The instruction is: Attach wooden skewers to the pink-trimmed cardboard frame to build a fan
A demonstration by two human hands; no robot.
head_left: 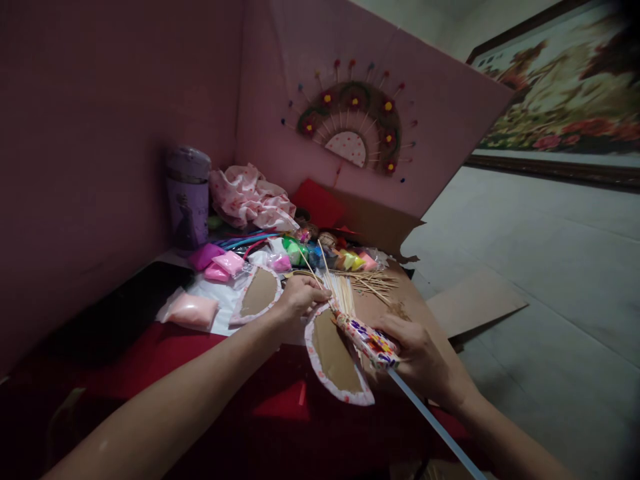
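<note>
My right hand (413,347) is wrapped round a hot glue gun (367,337) covered in a colourful floral pattern. A long translucent glue stick (435,423) juts out of its back end. The gun's tip points at the upper end of a half-circle of cardboard (337,353) with a pink patterned fabric border. At that same end, my left hand (303,297) is closed in a pinch on the half-circle, close to the lower ends of two thin wooden sticks (323,260). Exactly where the fingertips grip is partly hidden. A second fabric-edged cardboard piece (260,293) lies beyond my left forearm.
Loose wooden sticks (373,283) lie behind the glue gun. Bags of coloured clay (297,250), a pink bag (190,310), a purple tumbler (187,200) and crumpled fabric (253,197) surround the work area. A decorated fan (350,127) is on the upright pink board.
</note>
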